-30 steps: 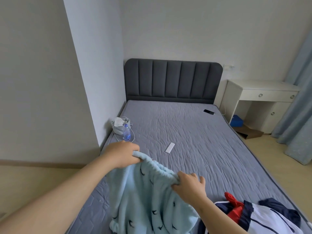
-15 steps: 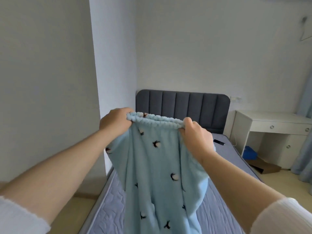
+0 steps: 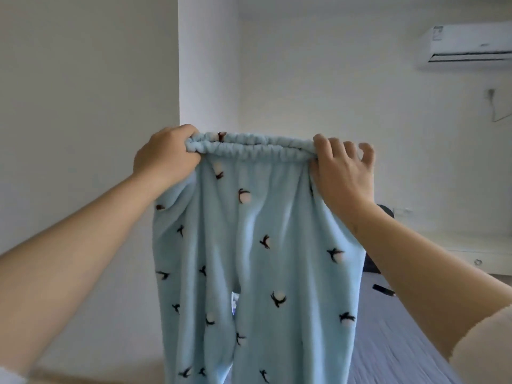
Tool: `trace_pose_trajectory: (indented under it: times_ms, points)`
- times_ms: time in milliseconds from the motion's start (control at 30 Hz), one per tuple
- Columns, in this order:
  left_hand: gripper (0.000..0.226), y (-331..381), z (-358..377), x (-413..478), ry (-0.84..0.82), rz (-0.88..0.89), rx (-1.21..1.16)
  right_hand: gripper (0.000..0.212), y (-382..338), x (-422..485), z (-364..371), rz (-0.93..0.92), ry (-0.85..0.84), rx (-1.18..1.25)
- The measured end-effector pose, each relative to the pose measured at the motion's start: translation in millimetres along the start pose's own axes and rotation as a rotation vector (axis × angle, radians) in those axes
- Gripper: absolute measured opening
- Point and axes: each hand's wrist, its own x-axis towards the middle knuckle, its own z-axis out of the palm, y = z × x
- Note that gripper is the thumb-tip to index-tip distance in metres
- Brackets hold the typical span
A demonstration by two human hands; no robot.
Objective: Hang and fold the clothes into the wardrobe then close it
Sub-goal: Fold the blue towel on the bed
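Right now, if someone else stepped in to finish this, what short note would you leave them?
Left hand grips the left end of the waistband.
Right hand pinches the right end, outer fingers lifted.
Blue pyjama trousers are held up in the air, legs hanging down, the bed behind them.
Done: trousers lifted and spread by the waist.
Left: fold or hang them, put them in the wardrobe, which is out of view, and close it.

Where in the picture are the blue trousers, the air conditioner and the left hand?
blue trousers point(image 3: 257, 217), head view: fabric below waistband.
air conditioner point(image 3: 465, 44), head view: white casing.
left hand point(image 3: 164, 159), head view: back of hand.
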Motion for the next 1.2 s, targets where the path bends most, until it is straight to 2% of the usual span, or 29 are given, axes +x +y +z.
trace_pose_trajectory:
  times_ms: [33,100,167,267,333,400,467,533,567,633,700,767,833,900,933,1000,1067,1100,1200]
  points:
    - [0.004,-6.5,-2.0,-7.2,-0.09,-0.01,-0.091,0.033,3.0,-7.9,1.5,-0.035,-0.028,0.027]
    - [0.01,-20.4,0.1,-30.4,-0.363,-0.052,-0.302,0.037,8.7,-28.9,8.4,-0.088,-0.211,0.111]
    - [0.011,-34.7,10.4,-58.4,-0.662,-0.06,-0.291,0.033,11.7,-55.9,19.6,-0.112,-0.475,0.228]
    - [0.01,-57.5,32.7,-99.2,-1.032,-0.122,-0.224,0.03,11.3,-102.2,28.3,0.013,-0.773,0.467]
    - [0.012,-73.6,43.2,-121.5,-1.191,-0.196,-0.241,0.042,12.3,-132.3,33.0,0.001,-0.912,0.517]
    - [0.014,-83.1,46.5,-140.4,-1.274,-0.267,-0.262,0.059,11.1,-154.7,35.1,-0.156,-1.017,0.418]
    - [0.02,-89.5,49.9,-156.9,-1.285,-0.387,-0.326,0.066,7.3,-172.9,37.5,-0.345,-1.023,0.317]
    - [0.028,-96.9,63.3,-172.6,-1.265,-0.563,-0.399,0.052,1.4,-190.3,43.4,-0.392,-1.025,0.275]
    - [0.029,-97.4,73.6,-182.0,-1.258,-0.647,-0.398,0.042,-2.0,-198.0,47.0,-0.344,-1.069,0.275]
    - [0.027,-91.8,99.3,-207.5,-1.253,-0.772,-0.307,0.031,-9.6,-213.7,53.0,-0.121,-1.238,0.359]
    - [0.037,-78.8,122.9,-237.1,-1.232,-0.915,-0.287,0.03,-14.0,-231.0,58.3,0.2,-1.382,0.507]
    - [0.044,-60.0,139.0,-262.8,-1.209,-1.081,-0.349,0.024,-17.7,-247.0,58.7,0.6,-1.45,0.655]
    - [0.033,-38.9,148.4,-279.2,-1.147,-1.198,-0.414,0.029,-22.4,-257.1,55.9,0.93,-1.455,0.786]
    - [0.024,-20.5,158.7,-285.4,-1.049,-1.213,-0.467,0.054,-26.4,-260.6,55.4,1.11,-1.433,0.868]
    - [0.024,-11.1,162.1,-285.0,-0.995,-1.174,-0.487,0.056,-29.8,-260.1,54.6,1.157,-1.416,0.903]
    - [0.022,3.9,169.0,-282.1,-0.924,-0.965,-0.458,0.041,-37.2,-255.6,51.9,1.227,-1.368,0.984]
    - [0.024,15.4,171.2,-277.1,-0.945,-0.738,-0.408,0.028,-43.4,-249.2,46.1,1.288,-1.318,1.061]
    - [0.02,18.9,170.3,-274.4,-0.977,-0.684,-0.441,0.026,-44.8,-246.8,43.8,1.3,-1.29,1.082]
    - [0.003,25.4,159.7,-262.2,-1.067,-0.799,-0.737,0.024,-41.7,-243.1,37.5,1.342,-1.209,1.137]
